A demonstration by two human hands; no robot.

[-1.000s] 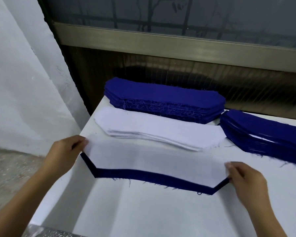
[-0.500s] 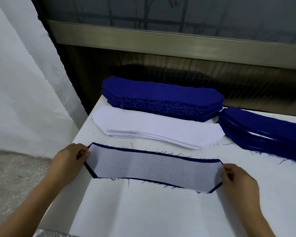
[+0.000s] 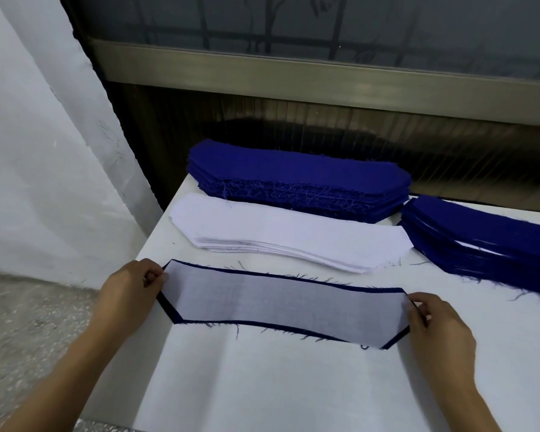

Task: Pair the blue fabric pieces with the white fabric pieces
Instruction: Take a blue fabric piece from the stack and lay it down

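Observation:
A thin white fabric piece lies flat on top of a blue fabric piece, whose dark edge shows all around it. My left hand pinches the left end of the pair. My right hand pinches the right end. Behind them lies a stack of white pieces. A thick stack of blue pieces sits at the back of the table.
A second blue stack with white edges showing between layers lies at the right. The white table ends at the left beside a white wall and grey floor. A dark panel and window frame stand behind the table.
The white piece has moved toward me and down onto the blue piece; a second ago it sat further back with only the blue near edge showing. Both hands stay at the ends.

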